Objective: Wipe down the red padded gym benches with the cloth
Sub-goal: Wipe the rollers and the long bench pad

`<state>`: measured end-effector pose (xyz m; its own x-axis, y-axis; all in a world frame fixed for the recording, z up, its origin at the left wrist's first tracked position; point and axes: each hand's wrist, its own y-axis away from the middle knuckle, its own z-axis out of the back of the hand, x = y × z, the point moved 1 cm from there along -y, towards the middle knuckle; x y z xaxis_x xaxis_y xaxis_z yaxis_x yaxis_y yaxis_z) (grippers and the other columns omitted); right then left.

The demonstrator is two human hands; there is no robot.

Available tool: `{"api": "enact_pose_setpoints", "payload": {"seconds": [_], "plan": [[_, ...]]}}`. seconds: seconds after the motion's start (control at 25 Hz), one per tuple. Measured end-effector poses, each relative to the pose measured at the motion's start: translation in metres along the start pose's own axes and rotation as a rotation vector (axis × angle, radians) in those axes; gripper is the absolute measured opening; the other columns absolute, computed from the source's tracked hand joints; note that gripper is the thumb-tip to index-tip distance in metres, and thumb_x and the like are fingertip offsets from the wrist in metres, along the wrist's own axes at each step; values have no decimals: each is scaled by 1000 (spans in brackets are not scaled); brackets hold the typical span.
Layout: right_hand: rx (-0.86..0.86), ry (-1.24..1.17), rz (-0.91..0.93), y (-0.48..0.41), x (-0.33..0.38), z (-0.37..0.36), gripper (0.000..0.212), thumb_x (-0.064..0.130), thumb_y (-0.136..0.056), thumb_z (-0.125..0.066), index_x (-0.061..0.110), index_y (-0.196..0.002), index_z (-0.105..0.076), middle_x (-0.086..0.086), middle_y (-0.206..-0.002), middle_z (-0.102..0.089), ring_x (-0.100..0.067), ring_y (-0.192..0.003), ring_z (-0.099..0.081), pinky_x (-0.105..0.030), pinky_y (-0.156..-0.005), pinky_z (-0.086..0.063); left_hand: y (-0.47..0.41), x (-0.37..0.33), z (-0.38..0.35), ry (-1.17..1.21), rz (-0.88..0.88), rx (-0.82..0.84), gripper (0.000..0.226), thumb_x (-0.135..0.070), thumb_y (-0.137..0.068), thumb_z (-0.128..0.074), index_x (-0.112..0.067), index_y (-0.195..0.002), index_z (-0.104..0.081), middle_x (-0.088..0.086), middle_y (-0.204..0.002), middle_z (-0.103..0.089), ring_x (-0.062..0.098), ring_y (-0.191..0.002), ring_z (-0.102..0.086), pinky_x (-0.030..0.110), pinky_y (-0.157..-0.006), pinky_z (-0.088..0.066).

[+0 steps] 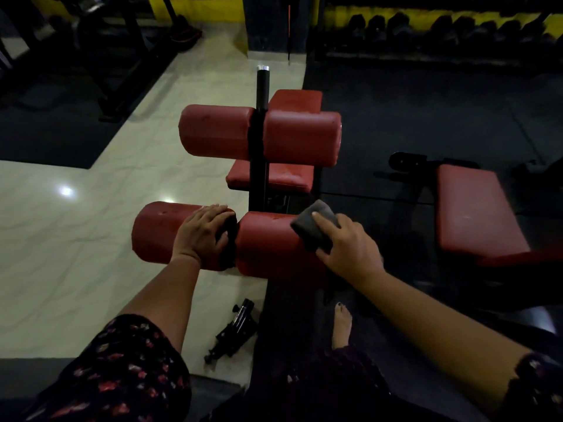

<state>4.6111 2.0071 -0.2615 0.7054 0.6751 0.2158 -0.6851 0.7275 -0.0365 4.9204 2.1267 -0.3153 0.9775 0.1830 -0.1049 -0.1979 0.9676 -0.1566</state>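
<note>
Two hands work the lower red roller pad (268,245). Right hand (350,251) fingers grip the grey cloth (313,226) against it. Left hand (204,233) lies flat, fingers relaxed.

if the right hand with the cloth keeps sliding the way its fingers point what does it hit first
Likely the black upright post between the rollers: the right hand presses the grey cloth on the near right roller, fingers aimed up-left. Depth is unclear.
</note>
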Motion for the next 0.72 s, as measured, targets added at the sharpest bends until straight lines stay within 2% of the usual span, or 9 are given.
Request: {"api": "enact_pose_setpoints", "payload": {"seconds": [0.08,0.16,0.2,0.28,0.36,0.44,0.48,0.56,0.72], "plan": [[-106,91,107,29,2,-14,85,38,-71,-80,30,-146,-39,-17,-132,-48,-33,-93,-58,-39,-58,-53,-1,1,-1,-9,-19,-17,56,-35,-80,-42,-9,-123,-66,15,-128,-64,35,-116,-62,48,-102,-45],[-173,171,193,52,2,-32,90,38,-63,-84,29,-142,-42,-21,-133,-48,-35,-85,-59,-39,-52,-53,-2,4,-3,-7,-30,-24,54,-35,-81,-42,-9,-122,-66,15,-127,-64,35,-115,-62,48,-101,-46],[-176,197,244,62,1,-41,84,38,-67,-81,30,-141,-42,-22,-135,-45,-36,-85,-60,-40,-51,-54,-2,5,-4,0,-28,-28,54,-35,-82,-42,-9,-123,-66,15,-127,-64,35,-115,-62,48,-101,-46],[-203,239,354,74,0,-54,54,30,-87,-56,32,-139,-43,-21,-136,-41,-35,-81,-60,-40,-51,-53,-2,4,-4,14,-23,-45,54,-35,-82,-42,-9,-123,-66,14,-128,-64,35,-115,-61,46,-101,-46],[-253,273,454,75,1,-57,46,19,-94,-36,33,-137,-45,-21,-134,-43,-33,-76,-59,-38,-49,-50,-1,3,-4,19,-23,-61,55,-35,-82,-42,-9,-122,-67,13,-128,-64,33,-115,-62,45,-101,-46],[-244,276,513,63,0,-48,49,26,-88,-48,35,-136,-48,-19,-131,-46,-32,-78,-59,-36,-50,-49,-2,6,-4,22,-26,-53,55,-35,-81,-42,-9,-122,-67,13,-128,-64,33,-114,-62,46,-101,-46],[-212,249,492,52,1,-39,55,33,-83,-60,36,-137,-49,-17,-130,-48,-32,-81,-60,-37,-52,-50,-3,7,-5,21,-29,-35,55,-35,-82,-42,-9,-122,-67,14,-128,-64,34,-114,-62,47,-101,-47],[-144,149,325,24,7,-18,69,41,-73,-75,38,-137,-51,-11,-127,-53,-31,-87,-60,-37,-58,-50,-3,8,-5,17,-31,-2,54,-35,-82,-43,-10,-123,-67,14,-128,-64,35,-114,-62,48,-100,-48],[127,-29,-83,-41,15,19,60,42,-84,-64,44,-140,-43,-2,-122,-53,-26,-105,-58,-35,-78,-49,-1,5,-4,24,-4,14,55,-36,-82,-42,-14,-126,-65,11,-133,-61,32,-121,-59,46,-105,-45]]}}
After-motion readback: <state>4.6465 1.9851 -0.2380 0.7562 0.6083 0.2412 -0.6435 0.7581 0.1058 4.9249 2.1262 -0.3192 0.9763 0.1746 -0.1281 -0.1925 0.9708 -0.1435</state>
